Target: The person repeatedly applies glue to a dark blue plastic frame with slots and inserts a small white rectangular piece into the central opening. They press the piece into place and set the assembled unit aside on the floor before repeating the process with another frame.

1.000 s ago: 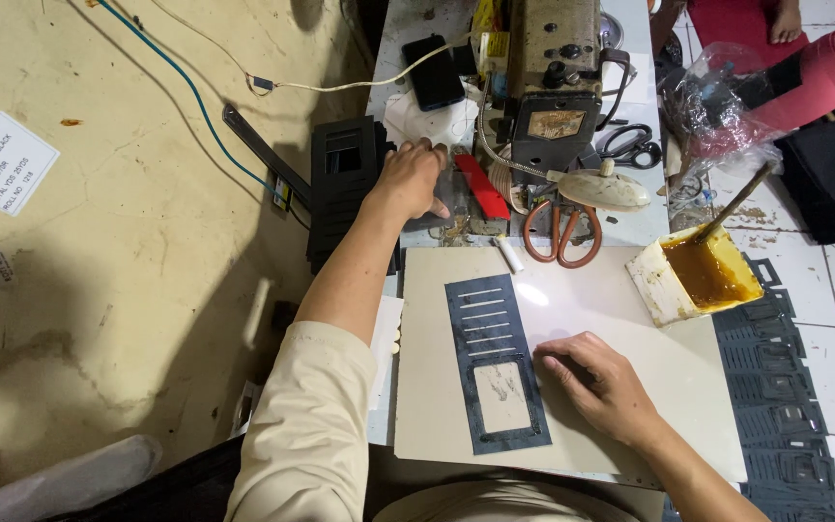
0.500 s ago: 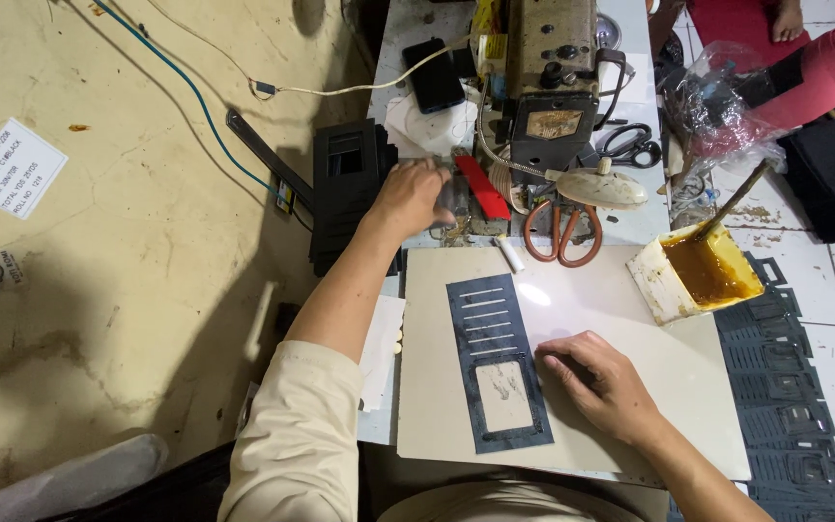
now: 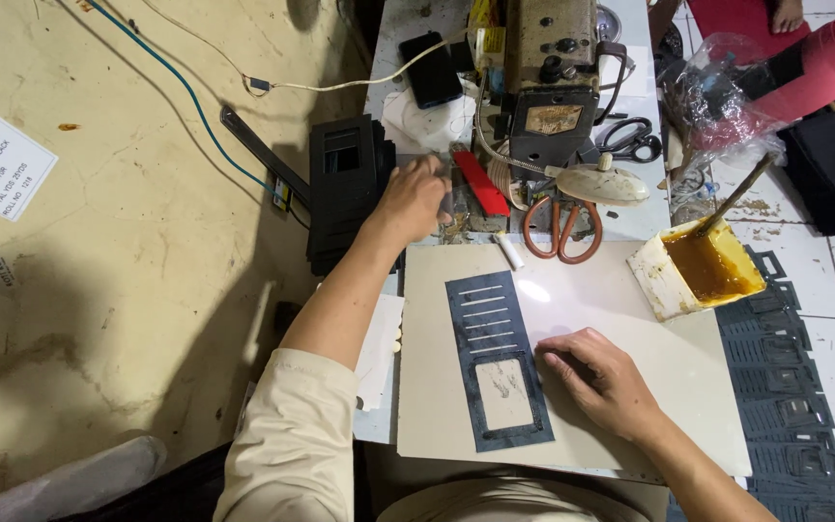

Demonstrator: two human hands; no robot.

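Two hands in view, both on the bench. Left hand [image 3: 416,198] is stretched forward, fingers curled down at the base of the sewing machine [image 3: 553,82], just left of the red strip [image 3: 481,183]; can't tell whether it has hold of anything, the fingertips are hidden. Black stack of cut pieces [image 3: 345,184] sits just left of that hand. Right hand [image 3: 603,380] lies flat, fingers loosely spread, pressing on the beige board [image 3: 630,329], grasping nothing. Dark slotted cutout panel [image 3: 497,358] lies flat on the board, just left of the right fingertips, touching or nearly so. Orange-handled scissors [image 3: 561,227] are ahead of the right hand, glue tub [image 3: 693,271] with its brush ahead and to its right.
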